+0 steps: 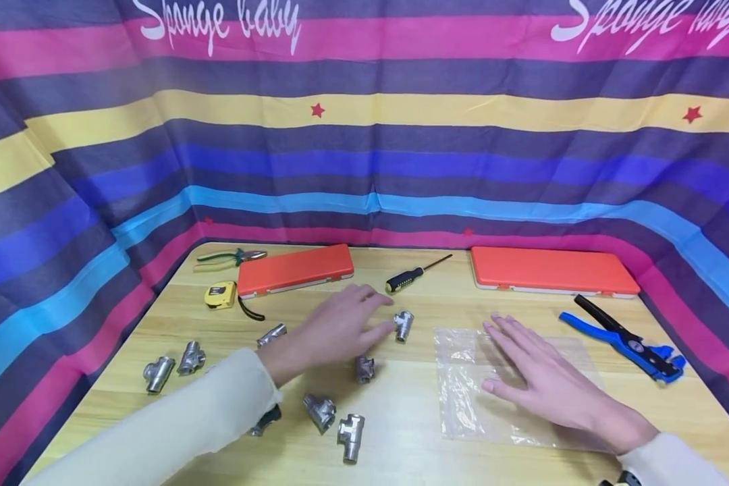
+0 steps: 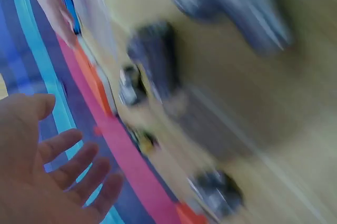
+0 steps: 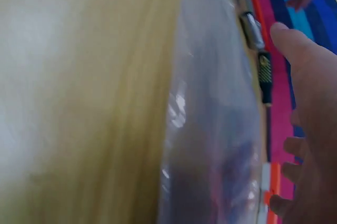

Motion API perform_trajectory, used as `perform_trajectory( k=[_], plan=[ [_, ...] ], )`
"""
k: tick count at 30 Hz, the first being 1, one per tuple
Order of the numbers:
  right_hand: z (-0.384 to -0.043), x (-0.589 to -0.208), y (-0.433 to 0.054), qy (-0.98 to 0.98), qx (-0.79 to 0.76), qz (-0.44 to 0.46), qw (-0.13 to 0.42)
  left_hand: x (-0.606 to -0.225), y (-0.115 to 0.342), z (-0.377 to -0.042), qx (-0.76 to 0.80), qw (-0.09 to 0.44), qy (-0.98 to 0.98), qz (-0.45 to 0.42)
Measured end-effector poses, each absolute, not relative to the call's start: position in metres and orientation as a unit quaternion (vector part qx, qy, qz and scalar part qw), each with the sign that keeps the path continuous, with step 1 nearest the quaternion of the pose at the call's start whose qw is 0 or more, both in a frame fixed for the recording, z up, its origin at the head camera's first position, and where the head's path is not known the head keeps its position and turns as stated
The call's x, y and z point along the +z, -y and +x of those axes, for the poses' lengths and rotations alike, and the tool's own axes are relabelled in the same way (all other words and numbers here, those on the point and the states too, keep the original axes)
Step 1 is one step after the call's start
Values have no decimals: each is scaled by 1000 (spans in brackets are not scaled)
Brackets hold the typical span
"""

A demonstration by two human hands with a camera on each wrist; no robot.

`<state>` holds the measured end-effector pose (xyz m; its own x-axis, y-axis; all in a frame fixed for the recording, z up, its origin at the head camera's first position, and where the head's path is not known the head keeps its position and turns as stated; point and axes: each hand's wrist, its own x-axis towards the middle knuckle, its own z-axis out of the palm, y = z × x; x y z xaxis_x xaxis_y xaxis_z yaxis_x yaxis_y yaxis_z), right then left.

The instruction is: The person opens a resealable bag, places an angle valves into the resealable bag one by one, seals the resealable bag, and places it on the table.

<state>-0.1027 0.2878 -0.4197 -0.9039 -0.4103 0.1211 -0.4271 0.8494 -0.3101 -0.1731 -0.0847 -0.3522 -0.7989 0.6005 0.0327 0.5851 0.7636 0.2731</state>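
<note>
Fittings and screwdriver around left hand

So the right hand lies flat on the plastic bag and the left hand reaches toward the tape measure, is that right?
Not quite. In the head view the left hand reaches toward a metal tee fitting, not the tape measure. The right hand does lie flat on the plastic bag.

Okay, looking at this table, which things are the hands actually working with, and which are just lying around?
In use: left hand reaching at a tee fitting; right hand flat over the plastic bag; other fittings.

Lying about: pliers, tape measure, screwdriver, two orange cases, wire stripper.
</note>
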Motion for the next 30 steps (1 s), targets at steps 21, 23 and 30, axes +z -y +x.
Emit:
perform_trajectory(
  k=[21, 23, 30],
  plan=[
    [-87, -439, -274, 951, 115, 283, 53, -385, -1, -152, 324, 307, -864, 233],
    [-85, -436, -274, 952, 126, 275, 45, -387, -2, -153, 390, 342, -827, 219],
    [-78, -422, -268, 958, 180, 222, 29, -390, -4, -150, 531, 389, -733, 172]
  ],
)
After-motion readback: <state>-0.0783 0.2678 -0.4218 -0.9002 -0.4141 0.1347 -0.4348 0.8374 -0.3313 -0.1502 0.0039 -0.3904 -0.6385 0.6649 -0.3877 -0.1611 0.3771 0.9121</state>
